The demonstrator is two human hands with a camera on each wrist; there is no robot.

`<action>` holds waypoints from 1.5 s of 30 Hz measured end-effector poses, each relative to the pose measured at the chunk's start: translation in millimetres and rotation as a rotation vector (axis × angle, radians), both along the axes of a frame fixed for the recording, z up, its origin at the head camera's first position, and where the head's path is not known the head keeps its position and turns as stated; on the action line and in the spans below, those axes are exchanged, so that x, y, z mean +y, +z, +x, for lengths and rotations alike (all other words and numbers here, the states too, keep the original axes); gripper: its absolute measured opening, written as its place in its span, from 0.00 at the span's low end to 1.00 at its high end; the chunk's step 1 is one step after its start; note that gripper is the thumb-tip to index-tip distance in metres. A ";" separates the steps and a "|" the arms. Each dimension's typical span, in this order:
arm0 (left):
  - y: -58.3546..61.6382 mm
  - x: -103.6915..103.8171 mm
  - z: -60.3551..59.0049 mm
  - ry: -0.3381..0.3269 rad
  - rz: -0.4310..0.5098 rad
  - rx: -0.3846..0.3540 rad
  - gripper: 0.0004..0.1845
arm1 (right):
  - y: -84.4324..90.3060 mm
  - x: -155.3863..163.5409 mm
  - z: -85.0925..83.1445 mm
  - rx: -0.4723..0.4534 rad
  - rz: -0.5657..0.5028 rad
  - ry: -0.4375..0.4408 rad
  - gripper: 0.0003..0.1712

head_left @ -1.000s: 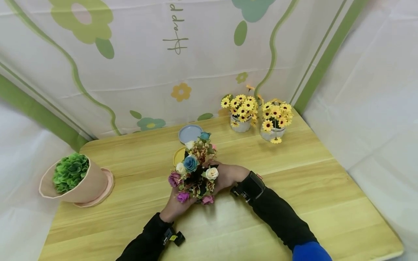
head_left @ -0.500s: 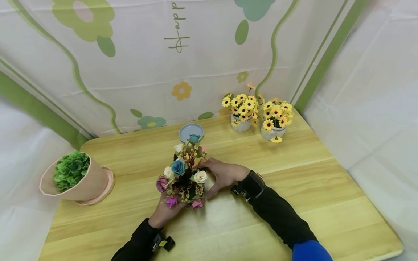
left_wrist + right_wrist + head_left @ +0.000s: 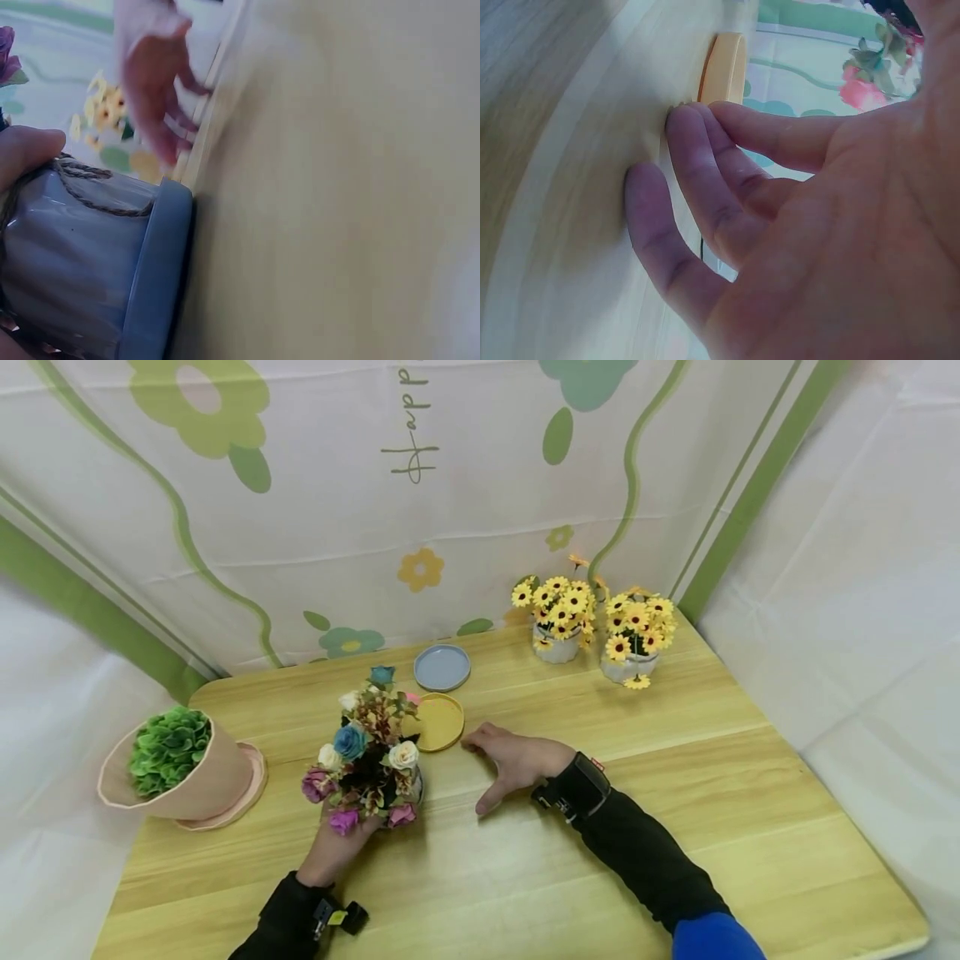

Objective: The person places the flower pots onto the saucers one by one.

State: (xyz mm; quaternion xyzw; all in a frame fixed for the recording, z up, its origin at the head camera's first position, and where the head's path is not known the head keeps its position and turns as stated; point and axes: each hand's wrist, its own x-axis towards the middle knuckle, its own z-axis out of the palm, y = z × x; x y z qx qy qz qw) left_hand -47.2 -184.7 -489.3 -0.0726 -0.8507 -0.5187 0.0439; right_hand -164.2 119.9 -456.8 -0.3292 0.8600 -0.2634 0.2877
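Note:
A potted bunch of artificial roses (image 3: pixel 375 760) in blue, cream, purple and pink is gripped low by my left hand (image 3: pixel 335 847). In the left wrist view its glossy grey pot (image 3: pixel 67 247) has twine tied round it, and the thumb presses near the twine. A blue-grey saucer (image 3: pixel 156 277) sits under the pot, close over the table. My right hand (image 3: pixel 520 760) holds nothing; its thumb stands apart from the fingers. Those fingertips are down at the tabletop, just right of a yellow saucer (image 3: pixel 442 724). Flowers overlap that saucer's left edge in the head view.
A light blue saucer (image 3: pixel 442 667) lies behind the yellow one. Two pots of yellow daisies (image 3: pixel 558 610) stand at the back right of the wooden table (image 3: pixel 600 860). On the left, a pink planter (image 3: pixel 213 777) with green leaves leans out over its pink saucer (image 3: pixel 255 777).
My left hand has carried the potted roses to the left, uncovering the yellow saucer. The right hand has let go of the pot and stays near the same place, fingers spread.

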 end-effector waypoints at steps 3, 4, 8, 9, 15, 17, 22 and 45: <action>0.4 -13.9 -7.5 0.032 0.013 -0.042 0.31 | 0.5 0.4 -0.2 -0.018 -0.007 0.000 0.65; 0.8 -19.2 -10.6 0.041 0.007 -0.065 0.28 | 0.5 0.4 0.0 -0.025 -0.011 -0.001 0.65; 2.7 -40.1 -24.6 0.076 -0.026 -0.112 0.19 | 0.0 0.0 0.6 -0.037 -0.014 0.000 0.65; 3.1 -45.3 -28.4 0.092 -0.038 -0.120 0.15 | 0.0 -0.1 0.7 -0.036 -0.013 0.001 0.65; 4.9 -69.7 -57.2 0.282 -0.009 -0.218 0.18 | 0.7 -1.2 0.5 -0.017 -0.007 0.011 0.64; 7.0 -76.9 -65.2 0.317 -0.023 -0.270 0.10 | 0.7 -1.6 0.5 -0.011 -0.002 0.014 0.64; 11.3 -94.7 -83.9 0.319 -0.060 -0.298 0.35 | 1.2 -2.4 0.6 -0.015 0.000 0.017 0.64; 19.3 -121.9 -152.4 0.455 0.044 -0.128 0.46 | 6.7 -1.1 -8.3 0.102 0.045 -0.231 0.75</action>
